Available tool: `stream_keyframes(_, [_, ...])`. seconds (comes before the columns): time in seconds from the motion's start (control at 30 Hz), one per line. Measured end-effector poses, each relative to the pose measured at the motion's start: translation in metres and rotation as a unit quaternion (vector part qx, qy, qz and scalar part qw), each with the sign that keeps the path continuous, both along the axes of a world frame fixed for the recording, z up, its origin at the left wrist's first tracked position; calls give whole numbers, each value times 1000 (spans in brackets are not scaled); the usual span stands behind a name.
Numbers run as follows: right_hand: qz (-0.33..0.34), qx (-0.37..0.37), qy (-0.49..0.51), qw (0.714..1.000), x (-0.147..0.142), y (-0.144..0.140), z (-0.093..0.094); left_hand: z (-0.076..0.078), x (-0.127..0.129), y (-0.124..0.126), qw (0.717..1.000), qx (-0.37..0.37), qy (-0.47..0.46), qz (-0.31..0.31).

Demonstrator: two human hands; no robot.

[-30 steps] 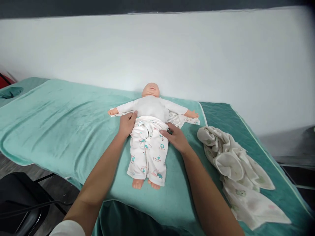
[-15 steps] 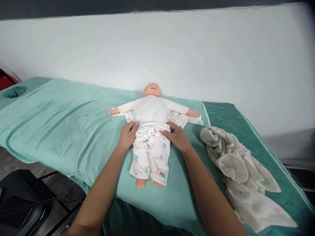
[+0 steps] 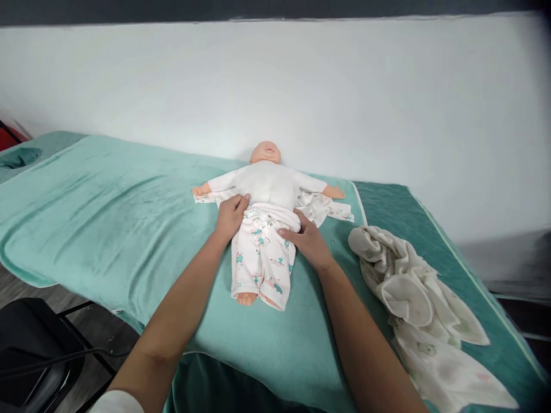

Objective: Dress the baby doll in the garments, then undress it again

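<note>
A baby doll (image 3: pixel 266 182) lies on its back, head toward the wall and arms spread. It wears white patterned baby pants (image 3: pixel 262 252), and its feet partly show below the cuffs. My left hand (image 3: pixel 231 215) is closed on the waistband at the doll's left-hand side in the picture, thumb on top. At the opposite side my right hand (image 3: pixel 307 238) grips the waistband, its thumb over the front and the other fingers partly hidden. A patterned baby shirt (image 3: pixel 316 207) lies spread beneath the doll's back and arms.
A light green cover (image 3: pixel 107 212) lies over the bed. On the right is a crumpled white cloth (image 3: pixel 413 298) with small prints, on a darker green sheet (image 3: pixel 383 198). A black chair (image 3: pixel 34 344) stands at lower left. The white wall (image 3: pixel 275 86) borders the bed's far side.
My left hand has moved up toward the doll's belly, drawing that side of the waistband higher. The pants' cuffs now sit lower over the feet. My right hand has barely moved.
</note>
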State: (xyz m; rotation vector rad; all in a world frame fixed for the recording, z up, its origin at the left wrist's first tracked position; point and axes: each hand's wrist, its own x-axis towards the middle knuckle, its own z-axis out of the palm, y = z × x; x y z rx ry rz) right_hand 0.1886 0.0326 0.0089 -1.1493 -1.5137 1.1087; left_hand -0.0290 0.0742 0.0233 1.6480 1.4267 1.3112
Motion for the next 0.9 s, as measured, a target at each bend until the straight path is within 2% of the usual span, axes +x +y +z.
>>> stream_keyframes(0.13, [-9,26,-37,999,1,0,1,-2,-3,-16,1000,-6,5,14])
stream_keyframes(0.37, [-16,96,-99,990,2,7,-6,-12,-15,-91,995,-3,94,-36])
stream_keyframes(0.43, [-35,131,-111,985,1,9,-10,-14,-15,-98,993,7,109,-37])
stream_keyframes(0.53, [-90,184,-122,971,0,4,-15,-14,-14,-95,993,11,117,-31])
stream_keyframes(0.63, [-122,214,-141,959,-2,-21,-16,-15,-13,-90,993,7,120,-18])
stream_keyframes(0.8, [-75,187,-161,966,-6,-89,-14,-17,-13,-88,994,-5,113,-16])
stream_keyframes(0.9, [-77,170,-139,972,-9,-111,-13,-16,-13,-88,995,-8,98,-21])
